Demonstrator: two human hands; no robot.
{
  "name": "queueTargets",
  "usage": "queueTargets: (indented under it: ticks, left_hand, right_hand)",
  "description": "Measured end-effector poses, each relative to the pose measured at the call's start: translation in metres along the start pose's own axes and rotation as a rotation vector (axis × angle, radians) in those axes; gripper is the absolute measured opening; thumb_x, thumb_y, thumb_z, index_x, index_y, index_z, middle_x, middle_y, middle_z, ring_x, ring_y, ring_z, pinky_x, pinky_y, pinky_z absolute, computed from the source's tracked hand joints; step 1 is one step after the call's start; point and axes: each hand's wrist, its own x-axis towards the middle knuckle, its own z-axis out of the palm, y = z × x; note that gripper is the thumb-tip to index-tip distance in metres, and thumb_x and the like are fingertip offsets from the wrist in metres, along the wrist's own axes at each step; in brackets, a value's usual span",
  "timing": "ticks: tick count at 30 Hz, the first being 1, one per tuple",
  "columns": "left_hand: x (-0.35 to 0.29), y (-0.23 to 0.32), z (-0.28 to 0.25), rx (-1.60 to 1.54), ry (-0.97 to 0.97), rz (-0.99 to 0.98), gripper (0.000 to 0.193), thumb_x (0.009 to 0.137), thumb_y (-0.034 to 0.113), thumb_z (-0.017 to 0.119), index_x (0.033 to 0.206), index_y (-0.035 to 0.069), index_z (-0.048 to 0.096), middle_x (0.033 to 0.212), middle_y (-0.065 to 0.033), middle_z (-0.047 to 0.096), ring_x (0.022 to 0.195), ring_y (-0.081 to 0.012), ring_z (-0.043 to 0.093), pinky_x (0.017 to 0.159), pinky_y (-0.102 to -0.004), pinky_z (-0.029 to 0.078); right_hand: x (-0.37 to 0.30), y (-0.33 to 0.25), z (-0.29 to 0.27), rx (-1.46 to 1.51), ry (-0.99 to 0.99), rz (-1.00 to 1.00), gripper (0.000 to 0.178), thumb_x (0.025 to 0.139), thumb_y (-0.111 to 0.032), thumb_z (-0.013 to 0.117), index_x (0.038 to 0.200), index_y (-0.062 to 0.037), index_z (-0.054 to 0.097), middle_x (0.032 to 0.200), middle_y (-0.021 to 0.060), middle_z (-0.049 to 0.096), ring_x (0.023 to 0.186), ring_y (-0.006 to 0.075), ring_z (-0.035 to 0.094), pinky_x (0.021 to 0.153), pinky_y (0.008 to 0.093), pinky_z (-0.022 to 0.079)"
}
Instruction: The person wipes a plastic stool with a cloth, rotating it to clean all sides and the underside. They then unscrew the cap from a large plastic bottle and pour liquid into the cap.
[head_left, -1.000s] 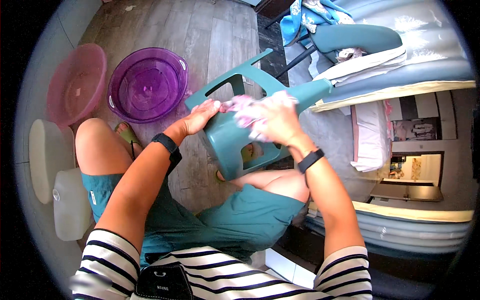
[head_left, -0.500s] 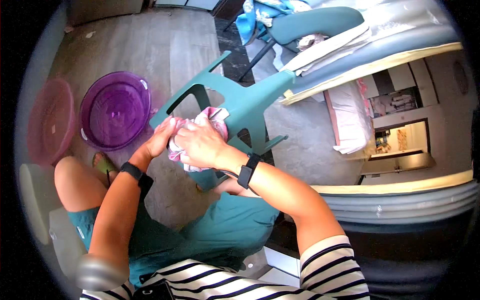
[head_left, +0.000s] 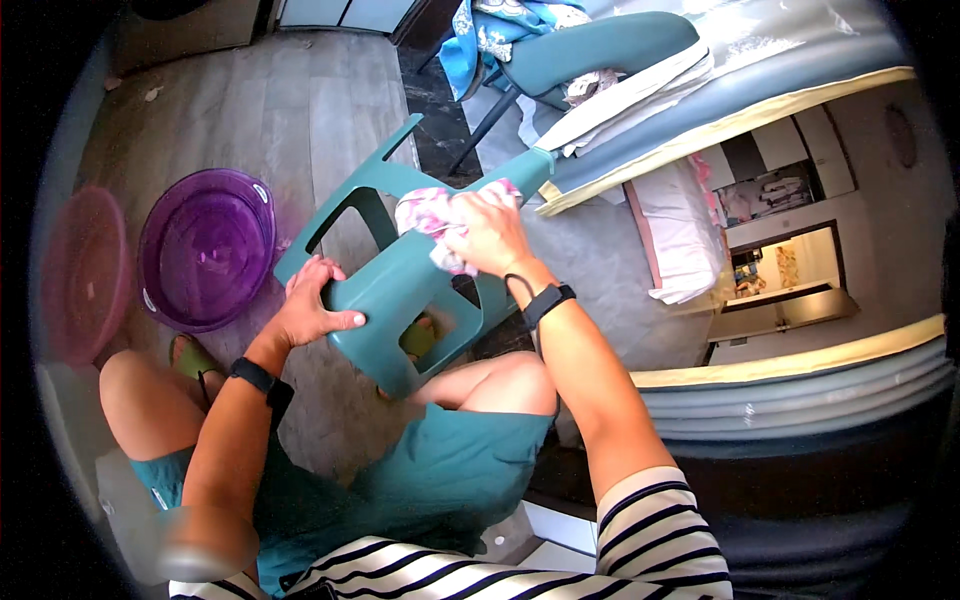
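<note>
In front of me a teal plastic stool (head_left: pixel 388 285) lies tipped over, its legs pointing away. My left hand (head_left: pixel 308 308) is closed over the left edge of its seat, with the thumb on the near face. My right hand (head_left: pixel 492 232) is closed on a crumpled pink-and-white cloth (head_left: pixel 424 213) and presses it against the stool toward the far right. Part of the cloth is hidden beneath that hand.
On the floor to the left stand a purple basin (head_left: pixel 207 250) and a pink basin (head_left: pixel 85 275). A padded chair (head_left: pixel 600 55) with blue cloth on it is beyond the stool. To the right is a mirror (head_left: pixel 790 240) with a cream-yellow edge.
My hands have moved apart: the left from the cloth to the stool's edge, the right away to the right with the cloth. More of the stool's surface shows.
</note>
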Motion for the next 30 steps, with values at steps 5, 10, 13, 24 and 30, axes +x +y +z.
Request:
queueTargets:
  ticks: [5, 10, 13, 24, 30]
  left_hand:
    - [0.001, -0.004, -0.001, -0.021, -0.002, 0.010, 0.074, 0.057, 0.057, 0.078, 0.109, 0.012, 0.051, 0.124, -0.0103, 0.047, 0.136, -0.0383, 0.022, 0.108, -0.0496, 0.014]
    - [0.005, 0.000, -0.002, 0.005, -0.019, 0.024, 0.073, 0.057, 0.057, 0.078, 0.108, 0.013, 0.050, 0.123, -0.0105, 0.046, 0.136, -0.0385, 0.023, 0.108, -0.0498, 0.014]
    - [0.003, 0.000, -0.001, 0.046, -0.010, -0.007, 0.073, 0.058, 0.057, 0.077, 0.108, 0.013, 0.049, 0.123, -0.0102, 0.046, 0.136, -0.0381, 0.023, 0.108, -0.0499, 0.014]
    - [0.008, -0.009, -0.003, 0.046, 0.005, 0.060, 0.069, 0.062, 0.058, 0.073, 0.107, 0.011, 0.050, 0.112, -0.0098, 0.047, 0.120, -0.0293, 0.039, 0.102, -0.0455, 0.022]
    - [0.013, -0.007, -0.007, 0.017, 0.026, 0.080, 0.064, 0.065, 0.059, 0.071, 0.101, 0.010, 0.050, 0.105, -0.0095, 0.049, 0.112, -0.0285, 0.044, 0.098, -0.0404, 0.029]
  right_hand:
    - [0.006, 0.066, -0.006, -0.085, 0.054, 0.489, 0.032, 0.072, -0.029, 0.063, 0.094, -0.0067, 0.056, 0.101, 0.0143, 0.061, 0.093, 0.0362, 0.059, 0.079, 0.0479, 0.046]
    - [0.017, 0.110, -0.020, -0.114, 0.052, 0.700, 0.041, 0.075, -0.031, 0.059, 0.110, -0.0102, 0.051, 0.113, 0.0159, 0.059, 0.106, 0.0369, 0.056, 0.087, 0.0543, 0.042]
    - [0.027, 0.113, -0.024, -0.073, -0.004, 0.744, 0.048, 0.075, -0.033, 0.059, 0.117, -0.0117, 0.049, 0.119, 0.0173, 0.056, 0.111, 0.0371, 0.053, 0.090, 0.0535, 0.041]
    - [0.015, 0.035, 0.000, 0.130, -0.246, 0.523, 0.054, 0.075, -0.036, 0.059, 0.122, -0.0129, 0.049, 0.122, 0.0199, 0.048, 0.108, 0.0419, 0.053, 0.092, 0.0473, 0.044]
    - [-0.009, -0.009, -0.005, 0.124, -0.303, 0.296, 0.047, 0.076, -0.032, 0.059, 0.115, -0.0099, 0.046, 0.116, 0.0249, 0.046, 0.099, 0.0442, 0.056, 0.085, 0.0513, 0.046]
